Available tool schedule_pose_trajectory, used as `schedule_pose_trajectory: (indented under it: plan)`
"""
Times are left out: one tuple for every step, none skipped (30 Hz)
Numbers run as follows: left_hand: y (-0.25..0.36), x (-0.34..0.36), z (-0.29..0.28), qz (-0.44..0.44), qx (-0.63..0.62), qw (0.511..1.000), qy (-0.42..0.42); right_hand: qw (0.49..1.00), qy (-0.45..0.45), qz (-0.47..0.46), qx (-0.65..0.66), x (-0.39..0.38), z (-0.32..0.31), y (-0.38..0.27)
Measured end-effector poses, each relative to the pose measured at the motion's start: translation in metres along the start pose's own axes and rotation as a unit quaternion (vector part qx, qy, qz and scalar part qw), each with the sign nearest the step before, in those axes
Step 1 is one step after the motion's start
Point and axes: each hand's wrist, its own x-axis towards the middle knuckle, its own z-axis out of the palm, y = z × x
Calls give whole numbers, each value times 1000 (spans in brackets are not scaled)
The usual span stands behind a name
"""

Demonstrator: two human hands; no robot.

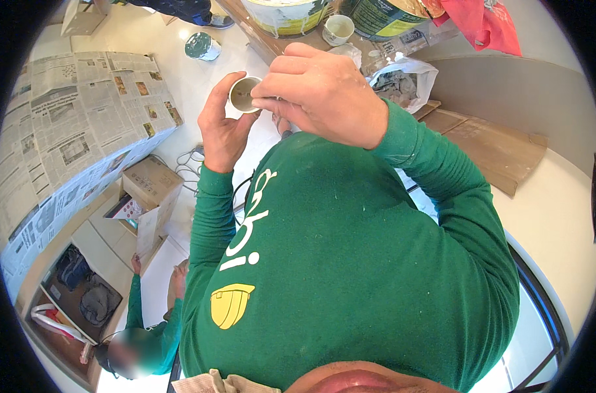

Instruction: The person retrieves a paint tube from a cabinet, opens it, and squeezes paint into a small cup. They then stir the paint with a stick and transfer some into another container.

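My left hand [222,131] is closed around a small pale paper cup [243,85], thumb on one side and fingers on the other. The cup is tilted so that its mouth shows, with a little greyish matter at the bottom. My right hand [327,95] comes in from the right, with thumb and fingertips pinched together at the cup's right rim. Whatever sits in that pinch, if anything, is too small or hidden to make out. Both hands are raised in front of my green sleeves and shirt.
Large paint buckets [281,18], another cup [338,29] and a red cloth [484,25] are at the top. A plastic bag [421,82] and flattened cardboard [491,144] lie right. Newspaper [75,111] covers a surface at left; a co-worker [150,344] is lower left.
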Motion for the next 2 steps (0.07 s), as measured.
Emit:
schedule_pose_trajectory:
  plan:
    - [-1,-1,0,2,-1,1000,-2,1000,14,6,10,-1,1,-2]
    - [-2,0,-1,3,-5,1000,-3,999,-30,28,-8,-2,0,-2]
